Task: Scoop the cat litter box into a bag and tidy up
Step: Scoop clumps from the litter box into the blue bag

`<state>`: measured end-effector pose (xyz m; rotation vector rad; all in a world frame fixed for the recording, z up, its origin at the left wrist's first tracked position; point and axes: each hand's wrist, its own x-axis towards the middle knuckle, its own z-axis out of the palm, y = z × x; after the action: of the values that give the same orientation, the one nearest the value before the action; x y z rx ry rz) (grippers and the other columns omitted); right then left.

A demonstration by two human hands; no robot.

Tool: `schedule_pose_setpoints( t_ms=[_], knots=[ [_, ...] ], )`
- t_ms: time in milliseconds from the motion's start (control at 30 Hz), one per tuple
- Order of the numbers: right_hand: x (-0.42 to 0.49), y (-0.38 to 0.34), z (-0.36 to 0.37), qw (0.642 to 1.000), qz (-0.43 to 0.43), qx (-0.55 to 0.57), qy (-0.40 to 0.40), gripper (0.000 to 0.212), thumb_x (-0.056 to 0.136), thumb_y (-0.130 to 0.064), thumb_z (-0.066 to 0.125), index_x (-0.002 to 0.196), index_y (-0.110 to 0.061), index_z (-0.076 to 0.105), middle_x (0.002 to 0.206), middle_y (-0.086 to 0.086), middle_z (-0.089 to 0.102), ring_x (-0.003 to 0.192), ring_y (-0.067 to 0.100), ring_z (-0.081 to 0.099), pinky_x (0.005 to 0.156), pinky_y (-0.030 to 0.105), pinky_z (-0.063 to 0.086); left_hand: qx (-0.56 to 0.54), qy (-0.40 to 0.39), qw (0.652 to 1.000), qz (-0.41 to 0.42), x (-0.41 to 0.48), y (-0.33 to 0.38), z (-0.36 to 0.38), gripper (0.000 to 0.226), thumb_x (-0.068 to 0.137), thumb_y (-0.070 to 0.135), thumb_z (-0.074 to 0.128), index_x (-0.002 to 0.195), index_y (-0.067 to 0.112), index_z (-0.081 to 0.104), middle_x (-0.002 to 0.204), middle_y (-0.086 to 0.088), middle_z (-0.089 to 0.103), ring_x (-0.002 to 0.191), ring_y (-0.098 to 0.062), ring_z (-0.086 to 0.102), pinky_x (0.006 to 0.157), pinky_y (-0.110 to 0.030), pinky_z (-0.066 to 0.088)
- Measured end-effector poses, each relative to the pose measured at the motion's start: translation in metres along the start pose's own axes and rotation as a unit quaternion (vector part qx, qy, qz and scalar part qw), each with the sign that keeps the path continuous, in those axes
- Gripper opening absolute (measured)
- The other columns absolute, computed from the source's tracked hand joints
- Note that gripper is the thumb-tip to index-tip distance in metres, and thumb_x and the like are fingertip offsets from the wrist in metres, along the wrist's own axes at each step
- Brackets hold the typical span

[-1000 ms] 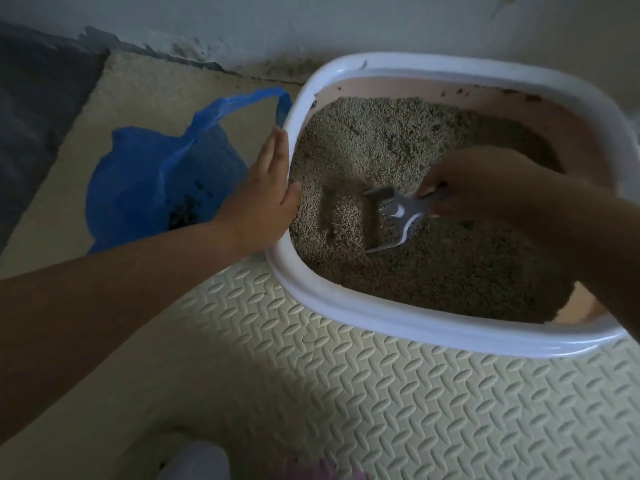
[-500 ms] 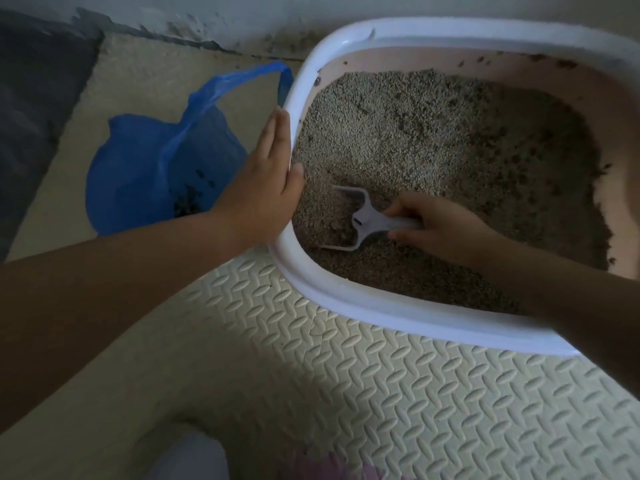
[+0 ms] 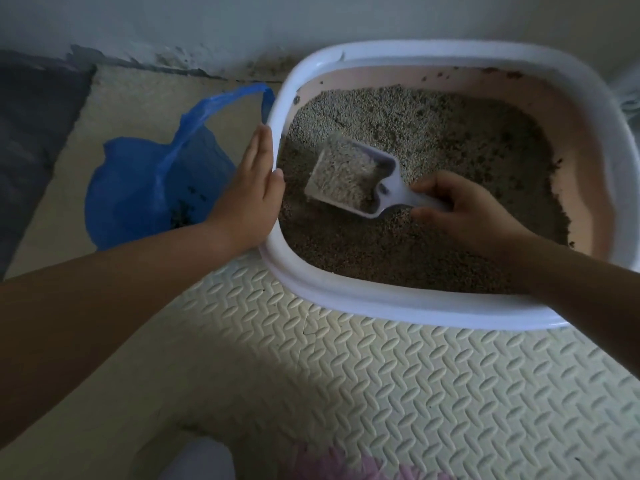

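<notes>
Your R hand (image 3: 464,209) grips the scoop (image 3: 349,178), full of litter, over the litter box (image 3: 381,306); L hand (image 3: 249,188) flat w/ straight fingers against its rim, blue bag (image 3: 138,188) beside

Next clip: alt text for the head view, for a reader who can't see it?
A person's right hand holds a white scoop full of litter inside a white-rimmed litter box, while the left hand rests flat against the box's left rim. A blue bag lies on the floor beside that rim.

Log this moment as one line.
step: scooping | right hand: grips scoop, loaded with litter, inside litter box | left hand: flat against box rim | blue bag: left of box
</notes>
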<state>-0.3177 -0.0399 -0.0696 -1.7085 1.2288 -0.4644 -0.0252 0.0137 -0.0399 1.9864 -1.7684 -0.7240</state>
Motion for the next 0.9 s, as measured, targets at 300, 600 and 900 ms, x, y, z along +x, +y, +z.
schedule_pose_setpoints(
  t_ms=[300, 600, 900],
  knots=[
    [-0.024, -0.01, -0.022, 0.999, -0.022, -0.02, 0.042, 0.026, 0.079, -0.017, 0.074, 0.101, -0.025, 0.061, 0.088, -0.003, 0.064, 0.074, 0.005, 0.057, 0.069, 0.021, 0.045, -0.007, 0.005, 1.0, -0.001, 0.002, -0.001, 0.002, 0.058, 0.102, 0.026, 0.025, 0.152, 0.021, -0.005, 0.159, 0.006, -0.009, 0.143, -0.014, 0.011, 0.105, -0.023, 0.022],
    [-0.024, -0.032, -0.036, 0.996, -0.038, -0.067, 0.043, 0.028, 0.078, -0.012, 0.074, 0.104, -0.019, 0.065, 0.083, -0.005, 0.064, 0.063, -0.01, 0.055, 0.063, 0.003, 0.04, -0.011, 0.001, 1.0, -0.004, 0.001, -0.001, 0.0, 0.058, 0.102, 0.028, 0.025, 0.151, 0.022, -0.006, 0.159, 0.007, -0.01, 0.141, -0.018, 0.018, 0.099, -0.026, 0.029],
    [-0.003, -0.064, -0.037, 0.922, -0.072, -0.364, -0.112, 0.028, 0.079, -0.04, 0.065, 0.106, -0.038, 0.067, 0.079, -0.016, 0.063, 0.066, 0.003, 0.054, 0.065, 0.028, 0.046, -0.061, 0.023, 0.998, 0.015, 0.003, -0.009, 0.005, 0.052, 0.102, 0.023, 0.017, 0.152, 0.014, 0.004, 0.16, 0.001, 0.0, 0.131, 0.009, 0.005, 0.091, 0.011, 0.004]
  ],
)
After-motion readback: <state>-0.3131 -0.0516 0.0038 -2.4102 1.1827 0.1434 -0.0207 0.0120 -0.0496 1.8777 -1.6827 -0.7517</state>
